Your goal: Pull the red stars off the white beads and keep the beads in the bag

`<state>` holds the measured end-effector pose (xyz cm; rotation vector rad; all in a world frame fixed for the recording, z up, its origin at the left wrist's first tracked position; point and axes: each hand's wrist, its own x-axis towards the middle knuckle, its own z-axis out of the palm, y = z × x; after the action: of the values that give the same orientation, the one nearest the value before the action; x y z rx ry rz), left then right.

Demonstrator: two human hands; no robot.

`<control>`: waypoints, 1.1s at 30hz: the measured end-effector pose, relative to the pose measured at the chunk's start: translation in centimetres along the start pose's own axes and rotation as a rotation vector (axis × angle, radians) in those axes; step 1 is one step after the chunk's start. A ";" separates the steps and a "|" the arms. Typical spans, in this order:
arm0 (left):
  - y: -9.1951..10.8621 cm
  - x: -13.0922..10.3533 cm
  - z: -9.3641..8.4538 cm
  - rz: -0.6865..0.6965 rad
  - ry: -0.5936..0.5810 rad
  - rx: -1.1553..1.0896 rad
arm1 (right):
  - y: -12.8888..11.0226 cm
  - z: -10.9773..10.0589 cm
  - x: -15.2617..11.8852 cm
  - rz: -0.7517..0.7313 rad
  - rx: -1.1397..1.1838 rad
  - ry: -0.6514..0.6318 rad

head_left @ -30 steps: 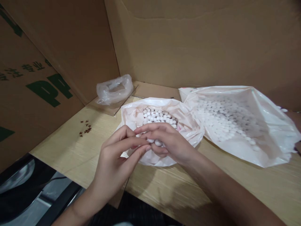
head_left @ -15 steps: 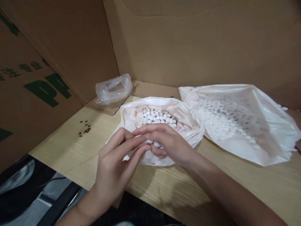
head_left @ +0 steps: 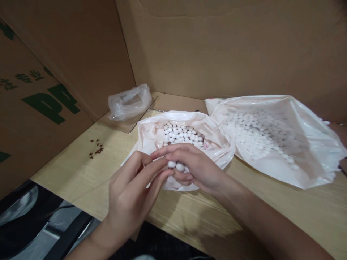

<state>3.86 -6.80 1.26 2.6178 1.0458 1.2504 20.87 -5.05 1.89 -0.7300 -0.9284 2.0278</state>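
Up close at seven o'clock, the left hand [head_left: 130, 193] is bending its fingers against the other's; whether they're pinching anything, I cannot tell. At five, the right hand [head_left: 202, 168] is curling its fingers around white beads [head_left: 180, 167], holding them over an open white plastic bag [head_left: 151, 131], where more beads are clustering. Small brown pieces [head_left: 98, 150] are lying toward nine on the surface [head_left: 78, 180]; another bead-filled bag [head_left: 311, 144] is sprawling at three. Farther, a clear plastic bag [head_left: 127, 108] is slumping at ten; cardboard [head_left: 230, 50] is standing at twelve.
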 end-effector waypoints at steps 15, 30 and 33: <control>-0.9 0.0 0.4 0.020 0.045 -0.046 | 0.1 0.5 0.0 -0.033 0.015 0.119; -1.8 0.7 0.2 -0.683 0.090 -1.197 | -0.5 -0.1 -0.3 -0.134 -0.189 0.148; -1.9 0.6 0.2 -0.704 0.070 -1.264 | -0.6 -0.3 -0.3 -0.128 -0.196 0.139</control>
<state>3.21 -4.96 0.95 1.1368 0.6721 1.1840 21.46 -4.96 2.24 -0.8822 -1.0737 1.7682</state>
